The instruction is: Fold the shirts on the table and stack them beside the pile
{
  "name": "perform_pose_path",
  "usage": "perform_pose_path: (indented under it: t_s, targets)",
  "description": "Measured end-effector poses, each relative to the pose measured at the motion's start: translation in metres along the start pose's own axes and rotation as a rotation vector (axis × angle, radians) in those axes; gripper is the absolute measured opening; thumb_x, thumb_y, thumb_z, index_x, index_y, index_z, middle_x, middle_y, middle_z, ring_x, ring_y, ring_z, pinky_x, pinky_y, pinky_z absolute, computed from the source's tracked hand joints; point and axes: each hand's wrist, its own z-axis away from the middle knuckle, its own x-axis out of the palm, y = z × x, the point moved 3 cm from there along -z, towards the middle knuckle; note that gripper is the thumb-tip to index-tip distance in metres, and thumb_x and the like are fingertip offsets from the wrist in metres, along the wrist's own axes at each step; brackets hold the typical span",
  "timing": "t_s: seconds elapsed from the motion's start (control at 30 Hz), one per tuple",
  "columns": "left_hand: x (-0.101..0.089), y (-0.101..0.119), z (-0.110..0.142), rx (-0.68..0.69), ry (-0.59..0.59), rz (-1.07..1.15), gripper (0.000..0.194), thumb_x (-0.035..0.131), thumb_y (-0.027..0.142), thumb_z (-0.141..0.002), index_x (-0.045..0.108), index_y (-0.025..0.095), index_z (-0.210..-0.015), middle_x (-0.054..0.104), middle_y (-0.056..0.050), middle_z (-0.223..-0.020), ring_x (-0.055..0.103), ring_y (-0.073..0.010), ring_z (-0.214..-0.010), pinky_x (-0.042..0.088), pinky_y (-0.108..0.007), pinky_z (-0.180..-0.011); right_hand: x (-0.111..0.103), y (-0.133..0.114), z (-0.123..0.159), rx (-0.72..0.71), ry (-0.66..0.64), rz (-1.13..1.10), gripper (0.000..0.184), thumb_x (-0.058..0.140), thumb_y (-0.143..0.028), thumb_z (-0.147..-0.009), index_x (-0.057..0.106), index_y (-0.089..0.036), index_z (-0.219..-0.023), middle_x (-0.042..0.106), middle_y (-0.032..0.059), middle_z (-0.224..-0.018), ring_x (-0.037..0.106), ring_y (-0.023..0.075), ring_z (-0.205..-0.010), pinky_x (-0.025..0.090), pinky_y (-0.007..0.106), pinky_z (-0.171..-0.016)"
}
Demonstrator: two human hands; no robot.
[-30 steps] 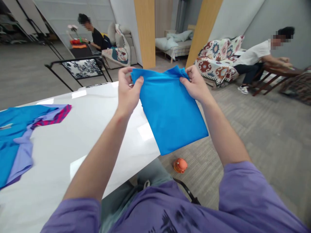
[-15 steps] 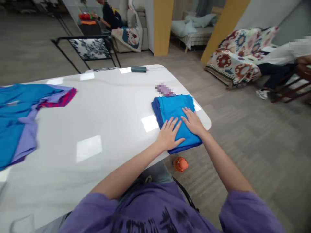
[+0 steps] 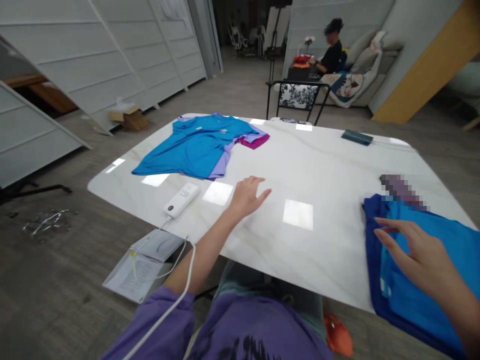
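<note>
While right hand (image 3: pixel 420 250) overhangs folded clothes (image 3: pixel 408 307), carton (image 3: pixel 135 121) contents unclear.

You have two hands in view, a left hand (image 3: pixel 246 197) and a right hand (image 3: pixel 423 252). Count one spread blue T-shirt (image 3: pixel 198 145), one lavender garment (image 3: pixel 222 164), one striped cloth (image 3: pixel 255 142), one folded bright-blue garment (image 3: pixel 414 307), one folded dark-blue garment (image 3: pixel 372 250), one table (image 3: pixel 330 250), one white device (image 3: pixel 182 199), one cardboard box (image 3: pixel 131 118). You cannot count hidden layers.
</note>
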Motion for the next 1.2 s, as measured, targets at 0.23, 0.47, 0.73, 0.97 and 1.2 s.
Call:
perform_pose_path:
  t_s: [0.23, 0.47, 0.73, 0.97, 1.2]
  targets:
    - [-0.052, -0.191, 0.002, -0.422, 0.202, -0.117, 0.034, 0.055, 0.036, -0.113, 0.073, 0.021, -0.138, 0.075, -0.018, -0.144, 0.063, -0.0408, -0.139, 0.036, -0.064, -0.124, 0.096, -0.152, -0.176, -0.238, -0.336, -0.142, 0.042, 0.056, -0.065, -0.111, 0.079, -0.034, -0.128, 0.085, 0.0061, -0.118, 0.083, 0.0269, -0.099, 0.065, 0.039, -0.077]
    - [-0.032, -0.253, -0.007, -0.493, 0.179, -0.185, 0.031, 0.062, 0.031, -0.106, 0.075, 0.024, -0.134, 0.077, -0.016, -0.137, 0.066, -0.0379, -0.130, 0.036, -0.061, -0.121, 0.216, -0.246, -0.390, -0.235, -0.380, -0.261, 0.030, 0.057, -0.048, -0.112, 0.076, -0.028, -0.123, 0.085, 0.0030, -0.111, 0.078, 0.0206, -0.092, 0.061, 0.035, -0.089]
    - [-0.036, -0.263, -0.005, -0.518, 0.293, -0.156, 0.020, 0.056, 0.025, -0.110, 0.076, 0.026, -0.114, 0.083, -0.010, -0.118, 0.072, -0.0339, -0.114, 0.039, -0.057, -0.110, 0.329, -0.325, -0.593, -0.102, -0.129, -0.183, 0.036, 0.058, -0.035, -0.109, 0.073, -0.024, -0.140, 0.081, 0.0080, -0.116, 0.074, 0.0261, -0.111, 0.059, 0.042, -0.109]
    - [-0.050, -0.248, -0.009, -0.450, 0.505, -0.099, 0.018, 0.055, 0.028, -0.115, 0.072, 0.025, -0.119, 0.084, -0.009, -0.119, 0.074, -0.0290, -0.112, 0.040, -0.051, -0.108, 0.351, -0.350, -0.635, 0.025, -0.088, -0.113, 0.033, 0.060, -0.038, -0.108, 0.079, -0.025, -0.131, 0.063, 0.0163, -0.142, 0.068, 0.0313, -0.126, 0.055, 0.046, -0.117]
    - [-0.084, -0.204, -0.008, -0.306, 0.648, 0.023, 0.013, 0.057, 0.030, -0.116, 0.069, 0.030, -0.121, 0.083, -0.005, -0.125, 0.075, -0.0276, -0.118, 0.043, -0.055, -0.114, 0.321, -0.345, -0.642, 0.070, 0.033, -0.543, 0.044, 0.037, -0.046, -0.116, 0.057, -0.027, -0.150, 0.055, 0.0157, -0.147, 0.073, 0.0213, -0.093, 0.067, 0.042, -0.086]
